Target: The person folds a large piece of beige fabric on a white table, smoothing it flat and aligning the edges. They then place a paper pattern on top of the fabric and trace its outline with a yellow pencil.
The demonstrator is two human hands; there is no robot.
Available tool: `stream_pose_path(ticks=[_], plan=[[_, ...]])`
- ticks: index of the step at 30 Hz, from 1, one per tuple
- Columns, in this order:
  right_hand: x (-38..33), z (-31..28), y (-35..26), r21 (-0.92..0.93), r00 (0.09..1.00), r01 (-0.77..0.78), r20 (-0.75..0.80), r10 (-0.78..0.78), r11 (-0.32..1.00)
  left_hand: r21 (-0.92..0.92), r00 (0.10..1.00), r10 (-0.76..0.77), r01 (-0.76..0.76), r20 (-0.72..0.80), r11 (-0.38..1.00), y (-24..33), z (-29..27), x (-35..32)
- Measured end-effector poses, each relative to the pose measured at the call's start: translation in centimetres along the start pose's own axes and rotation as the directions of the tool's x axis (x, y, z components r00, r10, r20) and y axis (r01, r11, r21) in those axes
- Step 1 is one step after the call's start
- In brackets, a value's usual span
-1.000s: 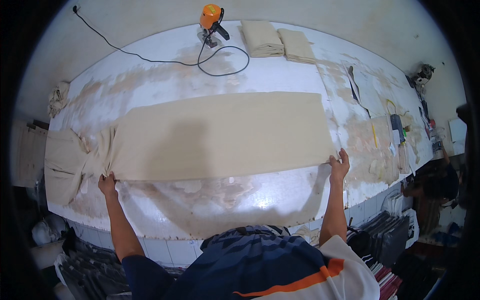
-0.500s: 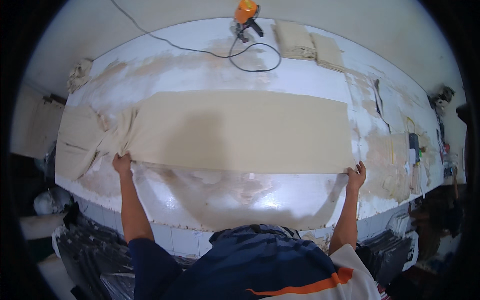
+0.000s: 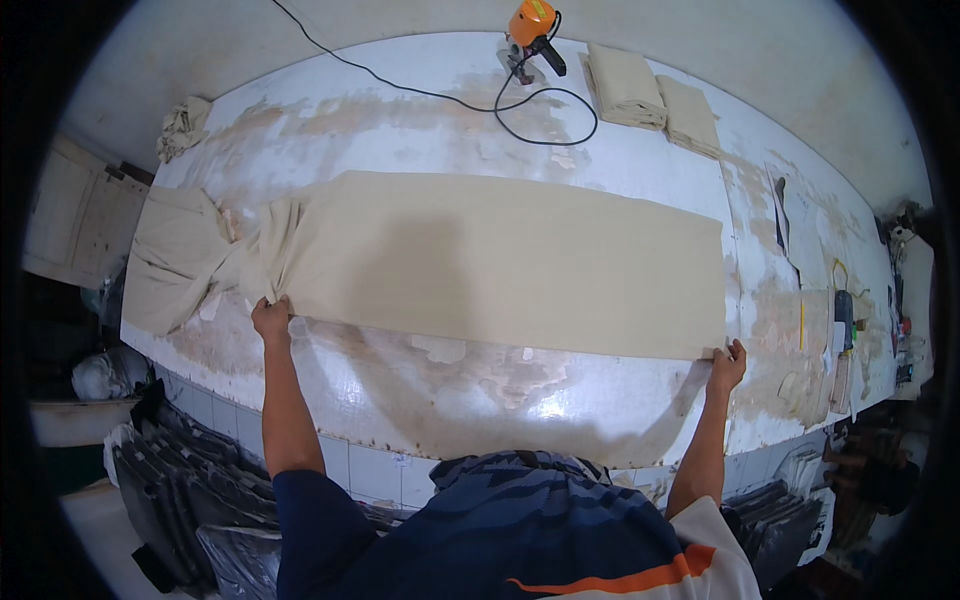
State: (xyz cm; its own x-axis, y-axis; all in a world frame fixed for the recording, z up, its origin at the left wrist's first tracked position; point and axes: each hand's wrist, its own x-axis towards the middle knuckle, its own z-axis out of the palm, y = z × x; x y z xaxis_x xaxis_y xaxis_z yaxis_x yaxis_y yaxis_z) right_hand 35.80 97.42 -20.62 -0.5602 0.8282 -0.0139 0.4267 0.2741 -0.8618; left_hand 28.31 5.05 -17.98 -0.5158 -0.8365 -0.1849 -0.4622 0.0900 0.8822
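Note:
A long piece of beige fabric (image 3: 540,270) lies spread across the white, stained table (image 3: 450,400). Its middle and right part are flat; toward the left it gathers into folds and then fans out, crumpled, to the table's left end. My left hand (image 3: 271,317) is closed on the near edge, right where the folds bunch up. At the near right corner my right hand (image 3: 729,366) pinches the same fabric, with some fingers raised off it. The fabric between the two hands looks smooth, and a shadow falls over it.
An orange power tool with a black handle (image 3: 535,35) stands at the far edge, its dark cord (image 3: 430,92) looping over the table. Folded beige fabric stacks (image 3: 625,88) lie beside it. A crumpled cloth (image 3: 184,130) sits far left; small tools (image 3: 845,320) lie right. Dark bundles (image 3: 180,510) are below.
The view has turned slightly, so the table and everything on it appear shifted to the right. Both hands keep their hold on the near edge, and the fabric looks almost the same.

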Motion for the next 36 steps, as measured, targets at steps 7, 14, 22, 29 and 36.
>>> stream_pose_path(ticks=[7, 14, 22, 29, 36], plan=[[0.1, 0.2, -0.6, -0.151, 0.995, -0.006, -0.097, -0.009, 0.988, 0.209, 0.996, 0.057, -0.040, -0.075, 0.977, -0.5, -0.8, -0.7], [-2.9, 4.4, -4.3, -0.634, 0.872, 0.294, -0.128, -0.472, 0.715, 0.659, 0.773, 0.623, -0.410, -0.116, 0.631, 4.5, 5.1, -8.4], [-8.5, 7.2, -6.4, -0.832, 0.964, 0.265, 0.213, -0.161, 0.487, 0.682, 0.764, 0.408, -0.637, 0.500, 0.359, 0.5, 9.0, -13.1], [-8.1, 3.1, -3.0, -0.643, 0.965, -0.025, -0.214, -0.149, 0.765, 0.450, 0.761, 0.634, -0.521, -0.140, 0.725, -2.7, 7.9, -14.9], [-3.1, 3.9, -0.4, 0.469, 0.693, -0.612, -0.069, 0.717, 0.637, -0.468, 0.727, -0.613, 0.678, 0.309, 0.567, -2.5, 5.7, -9.3]])
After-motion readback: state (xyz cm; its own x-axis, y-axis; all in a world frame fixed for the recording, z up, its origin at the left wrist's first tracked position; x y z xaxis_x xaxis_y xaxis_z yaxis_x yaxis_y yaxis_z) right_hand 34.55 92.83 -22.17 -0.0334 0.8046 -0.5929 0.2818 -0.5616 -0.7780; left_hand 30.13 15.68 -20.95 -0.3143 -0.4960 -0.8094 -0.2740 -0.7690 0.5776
